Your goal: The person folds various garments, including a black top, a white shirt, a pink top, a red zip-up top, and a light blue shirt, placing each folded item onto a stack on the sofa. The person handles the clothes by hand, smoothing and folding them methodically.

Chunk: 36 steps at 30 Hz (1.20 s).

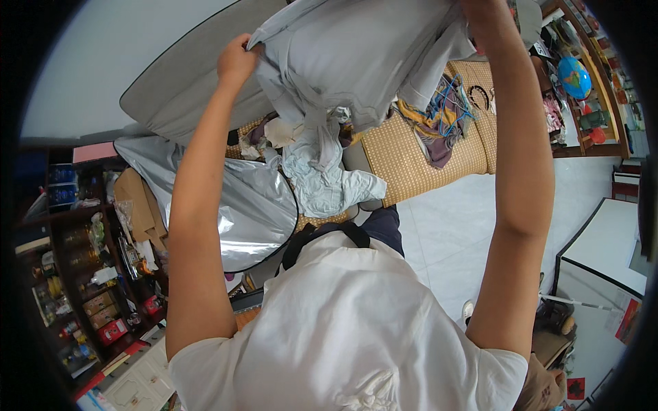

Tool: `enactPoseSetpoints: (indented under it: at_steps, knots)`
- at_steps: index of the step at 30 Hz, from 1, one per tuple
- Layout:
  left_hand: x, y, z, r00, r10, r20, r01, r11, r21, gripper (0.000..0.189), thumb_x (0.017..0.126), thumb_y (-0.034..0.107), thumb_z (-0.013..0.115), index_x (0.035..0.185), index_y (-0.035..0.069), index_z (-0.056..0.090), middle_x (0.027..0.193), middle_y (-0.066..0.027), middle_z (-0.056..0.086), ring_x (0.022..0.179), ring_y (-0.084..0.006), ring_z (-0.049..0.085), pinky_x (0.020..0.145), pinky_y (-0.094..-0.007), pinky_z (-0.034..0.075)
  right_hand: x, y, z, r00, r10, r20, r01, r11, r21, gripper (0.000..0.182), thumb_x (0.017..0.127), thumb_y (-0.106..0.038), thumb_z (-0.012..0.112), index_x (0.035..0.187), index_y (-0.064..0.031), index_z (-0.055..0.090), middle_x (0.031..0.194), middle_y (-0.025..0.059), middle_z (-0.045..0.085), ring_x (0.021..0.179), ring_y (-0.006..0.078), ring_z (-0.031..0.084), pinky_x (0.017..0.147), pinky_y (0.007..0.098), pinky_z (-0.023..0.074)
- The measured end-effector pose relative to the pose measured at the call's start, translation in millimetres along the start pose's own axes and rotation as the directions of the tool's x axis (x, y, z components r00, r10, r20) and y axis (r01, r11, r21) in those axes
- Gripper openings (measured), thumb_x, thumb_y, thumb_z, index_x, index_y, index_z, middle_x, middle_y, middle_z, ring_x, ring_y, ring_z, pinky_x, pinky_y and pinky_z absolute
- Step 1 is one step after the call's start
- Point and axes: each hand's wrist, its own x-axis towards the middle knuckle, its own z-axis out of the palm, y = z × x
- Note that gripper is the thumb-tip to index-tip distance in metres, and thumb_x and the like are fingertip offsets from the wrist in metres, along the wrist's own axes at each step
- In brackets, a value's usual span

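A light grey garment (360,56) hangs spread out in front of me, its upper part cut off by the top of the picture. My left hand (237,60) pinches its left edge. At the upper right, my right hand (483,23) grips the other side; its fingers are mostly hidden or out of the picture. Below the hanging cloth, a pale, crumpled garment (329,177) lies over the front edge of the sofa. Purple and yellow patterned clothing (437,120) with blue hangers (455,110) rests on the woven sofa mat (406,159).
A silver reflective sheet (252,205) with a dark rim leans at the left. Beyond it stand dark shelves (97,277) full of goods and a cardboard box (136,205). A globe (574,77) is among shelved items at the right. A white cabinet-like unit (604,241) stands lower right.
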Motion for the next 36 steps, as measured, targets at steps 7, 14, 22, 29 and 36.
enactPoseSetpoints:
  at_steps: [7, 14, 22, 29, 36]
  knots:
    - [1, 36, -44, 0.998, 0.024, -0.064, -0.055, 0.838, -0.543, 0.037, 0.082, 0.02, 0.061, 0.115, 0.005, 0.058, 0.106, -0.0094, 0.064, 0.098, -0.02, 0.059, 0.086, -0.0335, 0.044, 13, 36, -12, 0.958, -0.193, 0.212, 0.281, 0.775, -0.566, 0.03, 0.091, -0.028, 0.057, 0.107, -0.0026, 0.059, 0.09, 0.0059, 0.063, 0.088, 0.0189, 0.06, 0.079, 0.0299, 0.0476]
    - [-53, 135, -81, 0.947, 0.304, 0.102, -0.11, 0.607, -0.787, 0.017, 0.086, 0.009, 0.049, 0.099, 0.005, 0.059, 0.093, -0.0014, 0.062, 0.082, -0.0103, 0.055, 0.071, -0.0253, 0.045, -38, 93, 128, 0.799, 0.062, 0.598, 0.06, 0.981, -0.183, 0.04, 0.084, -0.026, 0.067, 0.115, -0.0019, 0.057, 0.1, 0.0104, 0.066, 0.083, 0.0188, 0.065, 0.07, 0.0301, 0.0545]
    - [-150, 9, -44, 0.995, 0.036, 0.088, 0.037, 0.706, -0.707, 0.055, 0.078, 0.02, 0.071, 0.126, 0.002, 0.049, 0.12, -0.0087, 0.058, 0.11, -0.0193, 0.053, 0.096, -0.0325, 0.038, -44, 24, 179, 0.751, 0.149, 0.643, -0.468, 0.807, 0.361, 0.031, 0.087, -0.016, 0.055, 0.112, 0.0018, 0.057, 0.103, 0.017, 0.064, 0.081, 0.0272, 0.066, 0.076, 0.0331, 0.0539]
    - [-200, -57, -70, 0.839, -0.435, 0.327, 0.543, 0.627, -0.559, 0.07, 0.075, 0.022, 0.074, 0.132, -0.002, 0.039, 0.124, -0.0135, 0.054, 0.114, -0.0242, 0.051, 0.097, -0.0335, 0.038, -55, 11, 239, 0.594, -0.091, 0.799, -0.607, 0.602, 0.519, 0.031, 0.088, -0.011, 0.048, 0.113, 0.0061, 0.054, 0.104, 0.0167, 0.063, 0.092, 0.0255, 0.063, 0.083, 0.0374, 0.0522]
    - [-214, -184, -175, 0.879, -0.461, 0.118, 0.435, 0.677, -0.593, 0.044, 0.085, 0.007, 0.044, 0.128, 0.001, 0.05, 0.118, -0.0096, 0.058, 0.108, -0.0194, 0.054, 0.096, -0.0303, 0.038, -57, 129, 234, 0.531, 0.227, 0.816, -0.7, 0.66, 0.273, 0.038, 0.089, -0.022, 0.055, 0.12, 0.0018, 0.052, 0.111, 0.0145, 0.061, 0.098, 0.0214, 0.062, 0.084, 0.0315, 0.0515]
